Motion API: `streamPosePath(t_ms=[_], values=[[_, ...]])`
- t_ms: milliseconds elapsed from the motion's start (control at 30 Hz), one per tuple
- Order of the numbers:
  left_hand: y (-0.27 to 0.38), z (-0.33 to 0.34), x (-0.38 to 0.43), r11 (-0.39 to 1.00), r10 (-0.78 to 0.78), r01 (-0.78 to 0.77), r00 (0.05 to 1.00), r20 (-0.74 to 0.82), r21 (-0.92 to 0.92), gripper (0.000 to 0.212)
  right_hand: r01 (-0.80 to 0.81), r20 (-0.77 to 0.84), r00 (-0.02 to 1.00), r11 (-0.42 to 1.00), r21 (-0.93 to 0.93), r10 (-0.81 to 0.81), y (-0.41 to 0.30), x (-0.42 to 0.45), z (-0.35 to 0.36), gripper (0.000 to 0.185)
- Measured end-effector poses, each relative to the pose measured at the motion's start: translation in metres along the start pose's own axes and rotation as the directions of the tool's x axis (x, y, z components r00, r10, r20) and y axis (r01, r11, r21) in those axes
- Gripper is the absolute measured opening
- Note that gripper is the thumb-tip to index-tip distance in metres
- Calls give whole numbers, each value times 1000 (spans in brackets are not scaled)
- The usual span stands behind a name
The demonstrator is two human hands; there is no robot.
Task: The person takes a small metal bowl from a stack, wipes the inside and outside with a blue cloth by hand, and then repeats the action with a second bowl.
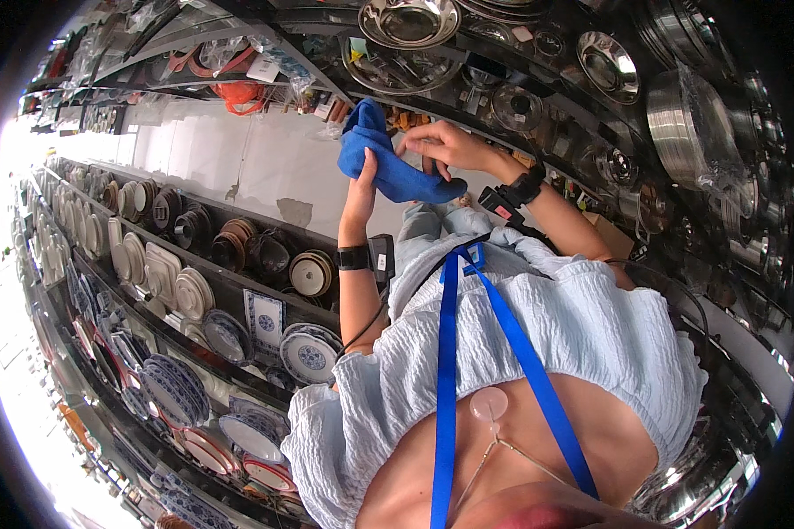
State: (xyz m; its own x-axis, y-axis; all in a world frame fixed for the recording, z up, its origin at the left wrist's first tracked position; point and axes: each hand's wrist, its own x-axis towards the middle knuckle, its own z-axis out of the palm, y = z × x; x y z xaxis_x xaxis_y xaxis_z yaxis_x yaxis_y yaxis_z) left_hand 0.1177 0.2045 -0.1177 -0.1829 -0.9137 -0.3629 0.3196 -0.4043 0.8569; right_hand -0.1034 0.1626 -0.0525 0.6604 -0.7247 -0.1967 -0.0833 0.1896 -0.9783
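A blue cloth point(387, 173) hangs bunched in front of me at about waist height. My left hand point(362, 188) grips its near side, with the thumb laid over the fabric. One end of the cloth stands up above that hand, and the other end trails to the right, where it darkens. Just over the right part of the cloth is my right hand point(448, 147), its fingers spread and bent downward. Whether those fingertips touch the fabric cannot be told.
Shelves of stacked plates point(311, 354) and bowls point(311, 274) line the left. Steel basins point(410, 23), pot lids point(516, 107) and stacked steel pans point(688, 129) crowd the right-hand shelves. An orange bag point(238, 96) hangs at the far shelf. The pale floor point(264, 152) has worn patches.
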Motion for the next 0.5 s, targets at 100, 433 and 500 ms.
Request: streamPosePath(t_ms=[100, 433, 500], values=[[-7, -1, -2, 1000, 3, -3, 1000, -8, 11, 51, 22, -104, 994, 1000, 9, -21, 7, 5, 9, 27], [5, 9, -4, 944, 128, -133, 991, 36, 302, 46, 354, -139, 851, 748, -561, -507, 30, 5, 3, 22], [11, 11, -6, 945, 72, -84, 996, 50, 318, 51, 176, -299, 902, 897, -405, -312, 29, 3, -1, 22]])
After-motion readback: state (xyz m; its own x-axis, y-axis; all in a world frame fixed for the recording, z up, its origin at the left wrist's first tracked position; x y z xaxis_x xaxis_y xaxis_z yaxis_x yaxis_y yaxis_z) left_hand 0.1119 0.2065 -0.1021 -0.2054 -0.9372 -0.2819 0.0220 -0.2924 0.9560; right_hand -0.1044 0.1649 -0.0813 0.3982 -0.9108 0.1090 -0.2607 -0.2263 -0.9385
